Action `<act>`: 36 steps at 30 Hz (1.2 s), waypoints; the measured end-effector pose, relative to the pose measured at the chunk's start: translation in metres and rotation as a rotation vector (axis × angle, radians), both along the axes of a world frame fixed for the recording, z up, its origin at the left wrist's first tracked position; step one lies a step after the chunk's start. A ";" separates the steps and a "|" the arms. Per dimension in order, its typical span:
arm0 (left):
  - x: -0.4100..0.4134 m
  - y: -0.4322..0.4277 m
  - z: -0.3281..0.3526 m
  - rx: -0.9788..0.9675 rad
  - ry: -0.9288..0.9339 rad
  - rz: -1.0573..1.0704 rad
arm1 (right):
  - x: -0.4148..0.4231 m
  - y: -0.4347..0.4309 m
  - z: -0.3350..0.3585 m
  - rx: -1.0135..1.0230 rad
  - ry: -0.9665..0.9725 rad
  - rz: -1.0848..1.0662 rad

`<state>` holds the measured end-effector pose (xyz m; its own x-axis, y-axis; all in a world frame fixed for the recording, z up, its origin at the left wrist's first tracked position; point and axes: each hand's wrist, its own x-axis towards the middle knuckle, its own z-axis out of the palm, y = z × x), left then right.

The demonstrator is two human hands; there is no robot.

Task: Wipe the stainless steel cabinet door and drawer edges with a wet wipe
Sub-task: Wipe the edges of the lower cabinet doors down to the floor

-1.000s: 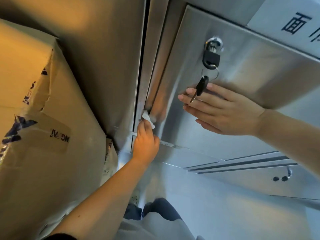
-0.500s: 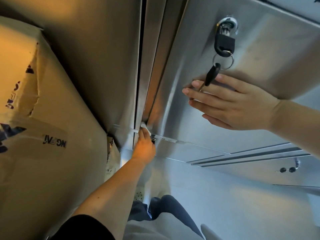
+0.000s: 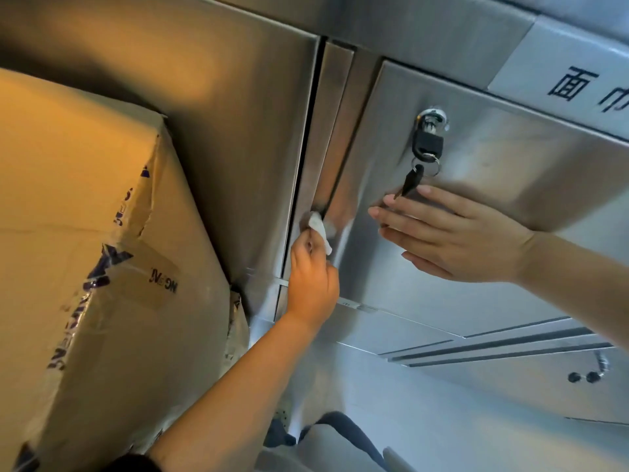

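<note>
While left hand [image 3: 315,281] clenches wet wipe [image 3: 318,228] against steel cabinet door [image 3: 476,294] edge, right hand [image 3: 452,238] flat, released, seemingly touching.

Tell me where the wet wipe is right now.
Head view, centre: the wet wipe is pinched in the left hand, pressed against the cabinet door left edge.

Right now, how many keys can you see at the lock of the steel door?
2. One black-headed key sits in the round chrome lock on the stainless steel cabinet door. A second black-headed key hangs from the ring below, above the right hand. Others may be hidden.
</note>
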<state>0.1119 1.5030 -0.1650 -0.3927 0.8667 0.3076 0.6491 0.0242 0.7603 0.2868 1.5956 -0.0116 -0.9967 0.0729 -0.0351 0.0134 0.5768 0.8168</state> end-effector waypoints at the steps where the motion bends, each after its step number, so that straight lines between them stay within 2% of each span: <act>1: 0.001 0.002 0.012 0.068 0.003 -0.006 | 0.000 0.000 0.000 0.000 -0.008 -0.002; 6: -0.003 0.016 0.079 0.346 0.027 -0.019 | -0.002 -0.003 0.003 -0.005 -0.031 -0.019; 15: -0.012 0.029 0.154 0.594 0.129 -0.065 | -0.003 -0.003 0.001 -0.101 0.000 -0.037; 24: -0.032 0.021 0.170 0.651 0.055 -0.031 | -0.002 -0.003 0.000 -0.164 0.049 -0.016; 30: -0.053 -0.006 0.172 0.709 0.280 -0.055 | -0.003 -0.007 -0.002 -0.211 0.132 0.026; 33: -0.060 -0.010 0.181 0.530 0.143 -0.039 | -0.007 -0.017 -0.005 -0.276 0.207 -0.026; 34: -0.062 -0.007 0.183 0.489 0.156 -0.034 | -0.007 -0.021 -0.006 -0.287 0.223 -0.049; 36: -0.069 0.003 0.181 0.474 0.303 -0.007 | -0.010 -0.030 -0.005 -0.308 0.253 -0.099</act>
